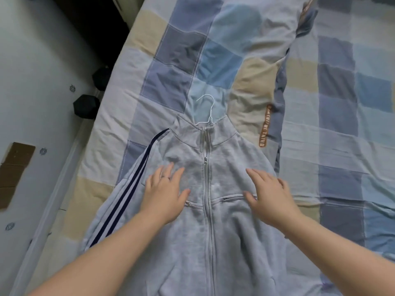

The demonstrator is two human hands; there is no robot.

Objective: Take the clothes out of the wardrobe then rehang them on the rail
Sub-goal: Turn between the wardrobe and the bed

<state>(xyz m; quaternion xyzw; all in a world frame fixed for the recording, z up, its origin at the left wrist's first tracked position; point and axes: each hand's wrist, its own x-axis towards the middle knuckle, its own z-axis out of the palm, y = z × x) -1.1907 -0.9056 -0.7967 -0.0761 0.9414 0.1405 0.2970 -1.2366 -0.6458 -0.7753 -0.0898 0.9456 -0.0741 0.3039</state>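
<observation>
A light grey zip-up jacket (pixel 213 227) with dark navy stripes down its left sleeve lies flat, front up, on the bed. A white wire hanger (pixel 207 113) is inside it, its hook sticking out past the collar. My left hand (pixel 166 194) lies flat on the chest left of the zip, fingers straight and spread. To the right of the zip, my right hand (pixel 270 195) rests on the chest in the same way. Neither hand holds anything.
The bed carries a patchwork cover (pixel 333 129) of blue, grey and beige squares, with a pillow (pixel 235 50) beyond the jacket. On the pale floor to the left are two black dumbbell heads (pixel 86 106) and a brown cardboard piece (pixel 15 167).
</observation>
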